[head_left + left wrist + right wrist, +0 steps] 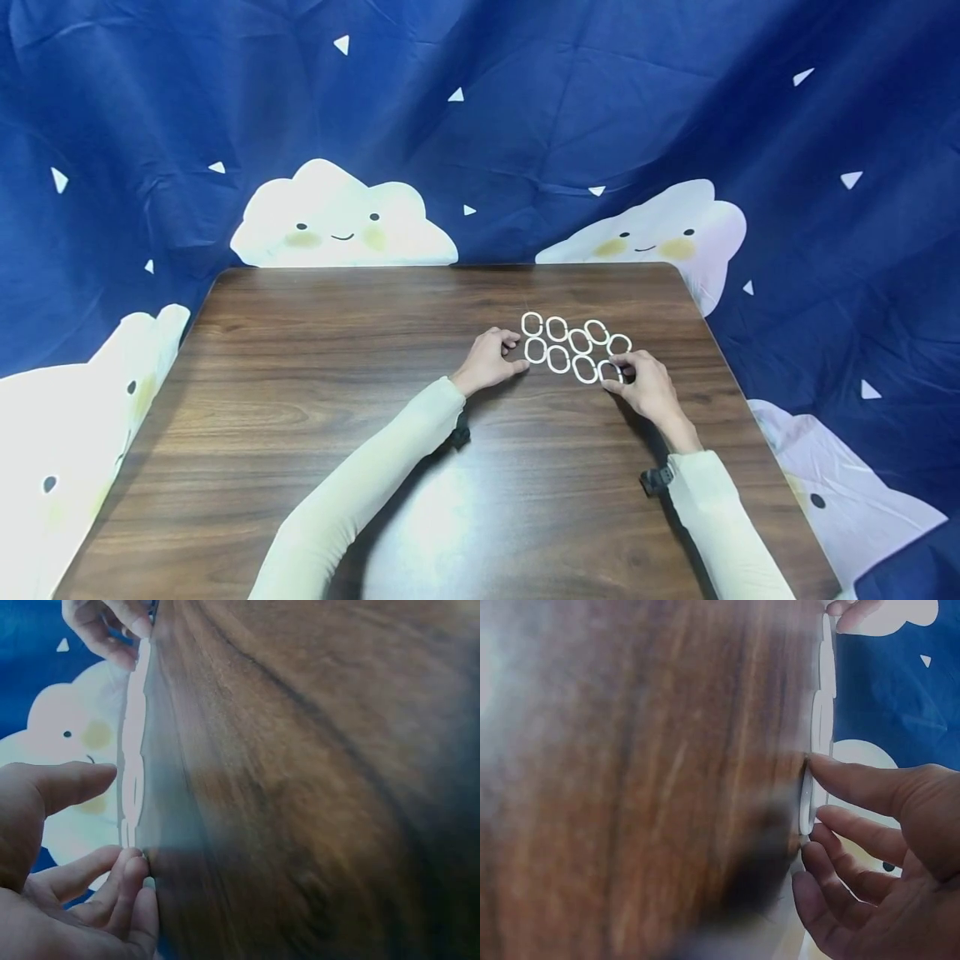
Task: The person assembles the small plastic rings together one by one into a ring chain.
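Note:
Several white oval rings with a small gap in each, like shower curtain rings (pixel 550 359), lie flat on the wooden table in two slanting rows. At the left end of the rows is my left hand (pixel 489 360), its thumb and fingers spread apart and nothing held between them. In the left wrist view its fingertips (pixel 133 862) rest at the table beside the nearest rings. My right hand (pixel 647 385) is at the front right end, thumb and index finger on opposite sides of the last ring (pixel 805 802), pinching it while it lies on the table.
The brown wooden table (pixel 322 358) stretches out to the left and in front of the rings. A blue curtain (pixel 510 125) with smiling clouds and white triangles hangs behind and beside it. Dark straps with small devices (pixel 657 481) are on the wrists.

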A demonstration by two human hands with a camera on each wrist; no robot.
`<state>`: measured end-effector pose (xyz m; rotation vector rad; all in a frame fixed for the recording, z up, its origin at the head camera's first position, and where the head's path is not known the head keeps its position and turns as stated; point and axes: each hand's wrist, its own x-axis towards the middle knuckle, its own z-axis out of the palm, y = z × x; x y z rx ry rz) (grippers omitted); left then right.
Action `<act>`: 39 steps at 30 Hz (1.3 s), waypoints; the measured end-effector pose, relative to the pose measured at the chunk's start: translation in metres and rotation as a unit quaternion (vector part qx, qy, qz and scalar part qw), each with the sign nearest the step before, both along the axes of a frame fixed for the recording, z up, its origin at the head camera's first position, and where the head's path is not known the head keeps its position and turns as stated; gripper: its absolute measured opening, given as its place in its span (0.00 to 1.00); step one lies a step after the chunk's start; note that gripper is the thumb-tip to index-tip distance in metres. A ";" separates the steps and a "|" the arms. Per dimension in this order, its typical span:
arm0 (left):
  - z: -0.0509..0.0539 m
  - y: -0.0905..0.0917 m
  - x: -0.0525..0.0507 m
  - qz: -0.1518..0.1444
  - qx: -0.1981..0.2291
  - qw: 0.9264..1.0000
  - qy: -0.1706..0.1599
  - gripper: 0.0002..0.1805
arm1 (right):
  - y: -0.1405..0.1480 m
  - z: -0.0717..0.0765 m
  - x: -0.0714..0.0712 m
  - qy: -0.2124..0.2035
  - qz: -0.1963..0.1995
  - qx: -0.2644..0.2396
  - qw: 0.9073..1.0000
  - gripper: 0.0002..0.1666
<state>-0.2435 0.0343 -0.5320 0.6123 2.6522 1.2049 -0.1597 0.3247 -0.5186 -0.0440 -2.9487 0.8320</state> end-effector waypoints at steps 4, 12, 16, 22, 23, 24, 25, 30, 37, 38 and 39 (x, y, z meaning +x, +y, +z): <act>-0.001 0.004 -0.003 0.002 -0.015 1.000 -0.002 0.28 | -0.001 0.003 -0.001 -0.019 0.000 0.006 1.000 0.28; -0.002 0.012 -0.005 0.002 -0.049 0.999 0.017 0.29 | 0.000 0.006 -0.003 -0.058 -0.013 0.015 0.998 0.29; -0.002 0.016 -0.005 0.005 -0.064 0.998 0.027 0.30 | 0.000 0.007 -0.004 -0.067 -0.015 0.012 0.998 0.28; -0.003 0.022 -0.005 0.008 -0.091 0.995 0.030 0.31 | 0.000 0.007 -0.005 -0.074 -0.014 0.014 0.997 0.28; -0.003 0.023 -0.005 0.009 -0.091 0.995 0.030 0.31 | 0.000 0.007 -0.005 -0.074 -0.013 0.015 0.997 0.28; -0.003 0.024 -0.005 0.010 -0.091 0.995 0.027 0.31 | -0.001 0.007 -0.006 -0.074 -0.011 0.014 0.997 0.28; -0.003 0.025 -0.005 0.012 -0.092 0.995 0.025 0.31 | -0.001 0.007 -0.006 -0.074 -0.010 0.014 0.997 0.28; -0.003 0.029 -0.003 0.022 -0.101 0.994 0.021 0.31 | 0.000 0.006 -0.006 -0.077 -0.010 0.009 0.997 0.29; -0.001 0.032 -0.001 0.033 -0.097 0.994 0.026 0.30 | 0.000 0.005 -0.006 -0.073 -0.016 0.013 0.997 0.30; -0.001 0.032 -0.001 0.035 -0.095 0.995 0.026 0.30 | 0.000 0.005 -0.006 -0.071 -0.016 0.015 0.997 0.30; -0.001 0.032 0.000 0.037 -0.092 0.995 0.025 0.29 | 0.000 0.005 -0.006 -0.069 -0.017 0.017 0.997 0.31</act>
